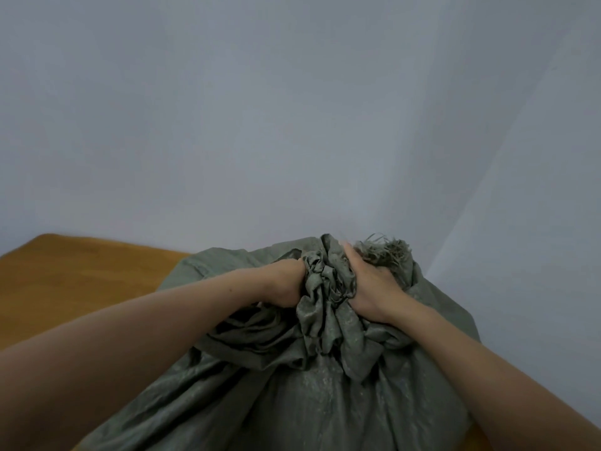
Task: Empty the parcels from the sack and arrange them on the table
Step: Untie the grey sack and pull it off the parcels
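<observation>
Gripping the bunched neck of a grey-green sack (325,392) with left hand (286,286) and right hand (374,288) at a wooden table (81,271), seemingly just starting, no parcels out yet.

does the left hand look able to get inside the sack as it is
Probably not: the left hand and right hand both grip the bunched neck of the sack, which is gathered shut, with no opening showing.
</observation>
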